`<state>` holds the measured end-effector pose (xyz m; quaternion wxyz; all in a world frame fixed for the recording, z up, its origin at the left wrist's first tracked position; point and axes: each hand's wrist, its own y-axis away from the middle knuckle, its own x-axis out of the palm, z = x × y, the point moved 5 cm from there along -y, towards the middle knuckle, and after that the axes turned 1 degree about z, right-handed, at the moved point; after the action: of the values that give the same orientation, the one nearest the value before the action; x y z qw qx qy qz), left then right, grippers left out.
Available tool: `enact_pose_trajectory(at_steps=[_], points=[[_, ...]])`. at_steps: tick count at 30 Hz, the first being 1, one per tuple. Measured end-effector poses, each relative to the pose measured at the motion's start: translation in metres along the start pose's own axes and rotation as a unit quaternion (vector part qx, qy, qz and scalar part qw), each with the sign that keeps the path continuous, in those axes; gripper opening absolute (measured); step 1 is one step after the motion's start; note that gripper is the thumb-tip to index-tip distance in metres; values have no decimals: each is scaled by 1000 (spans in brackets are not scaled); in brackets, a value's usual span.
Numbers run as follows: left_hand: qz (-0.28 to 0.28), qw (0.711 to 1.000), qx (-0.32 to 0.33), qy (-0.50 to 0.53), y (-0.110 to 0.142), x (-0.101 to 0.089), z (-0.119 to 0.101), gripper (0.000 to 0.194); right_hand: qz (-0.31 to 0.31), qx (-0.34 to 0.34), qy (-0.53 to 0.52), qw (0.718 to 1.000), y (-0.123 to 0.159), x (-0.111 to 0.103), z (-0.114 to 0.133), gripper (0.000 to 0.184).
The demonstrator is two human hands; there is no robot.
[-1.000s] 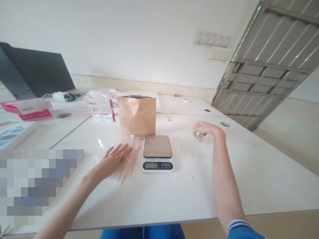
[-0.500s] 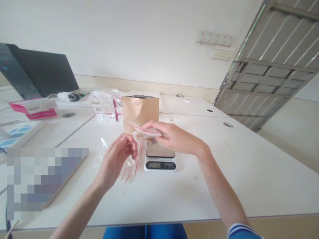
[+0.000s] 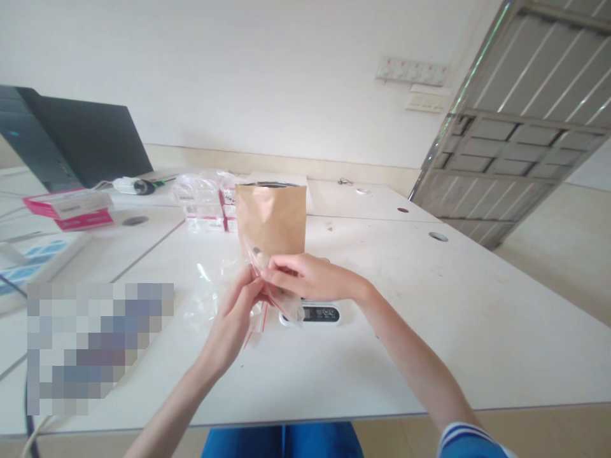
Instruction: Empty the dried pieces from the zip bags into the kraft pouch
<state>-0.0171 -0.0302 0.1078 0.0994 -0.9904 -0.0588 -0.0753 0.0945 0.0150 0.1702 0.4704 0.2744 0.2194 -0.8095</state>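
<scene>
- Both hands have just come together: the right hand (image 3: 315, 275), over the scale's plate a moment ago, now meets the left hand (image 3: 238, 298) at a clear bag (image 3: 293, 309). To my eye, that puts both hands to work on the one bag.
- The left hand's fingers are curled shut around the bag's plastic; the right hand's thumb and fingertips look pinched on it too.
- The bag is held up in front of the paper bag (image 3: 272, 216), its lower end hanging across the scale (image 3: 329, 313). Something small, pale and dark shows at its upper end; I can't make out what.
- Counting up: two hands, one scale, one brown paper bag standing open-topped behind them.
- More clear bags (image 3: 203, 299) lie beside the left hand, too tangled to count.
- Farther back on the table (image 3: 382, 381) I see two pink boxes (image 3: 84, 220), one computer (image 3: 95, 140), and wrapped boxes (image 3: 203, 222) whose number I can't tell.
</scene>
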Motion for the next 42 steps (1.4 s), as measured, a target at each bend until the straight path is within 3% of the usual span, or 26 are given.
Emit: enact_pose_trajectory(at_steps=[5, 8, 10, 12, 14, 16, 19, 23, 25, 27, 29, 31, 34, 37, 42], points=[[10, 994, 35, -100, 3, 0, 1, 21, 19, -5, -25, 999, -7, 13, -8, 29], [-34, 992, 60, -105, 3, -9, -6, 24, 35, -49, -31, 998, -9, 2, -20, 32], [-121, 986, 85, -76, 5, -25, -15, 27, -41, -59, -40, 997, -6, -22, -32, 36], [-217, 969, 109, -49, 8, -42, -21, 27, -167, -57, -56, 983, 0, -51, -40, 38], [-251, 960, 117, -40, 8, -49, -22, 26, -212, -62, -79, 972, 5, -62, -38, 38], [-209, 970, 112, -46, 5, -44, -17, 24, -149, -64, -89, 983, 3, -49, -26, 36], [-105, 982, 119, -101, 1, -20, -11, 21, -27, -46, -54, 997, -5, -8, -6, 36], [-65, 970, 148, -180, 4, 0, -14, 25, -39, -53, -21, 998, -13, 16, -1, 34], [-65, 968, 148, -194, 3, 1, -16, 27, -33, -63, 2, 997, -13, 15, -7, 32], [-102, 969, 141, -175, 2, -7, -18, 27, -28, -70, 26, 997, -10, 5, -16, 29], [-180, 968, 136, -108, 1, -24, -19, 27, -69, -61, 51, 994, -3, -14, -24, 28], [-223, 966, 120, -54, 0, -37, -18, 25, -131, -33, 66, 989, 5, -36, -31, 29], [-162, 984, 65, -42, -6, -36, -10, 23, -157, -4, 47, 986, 15, -55, -31, 28], [-102, 994, 42, 0, -12, -27, 2, 24, -176, -36, -2, 984, 18, -61, -20, 29], [-117, 990, -5, 79, -27, -19, 34, 26, -248, -95, -126, 956, 15, -59, -10, 36]])
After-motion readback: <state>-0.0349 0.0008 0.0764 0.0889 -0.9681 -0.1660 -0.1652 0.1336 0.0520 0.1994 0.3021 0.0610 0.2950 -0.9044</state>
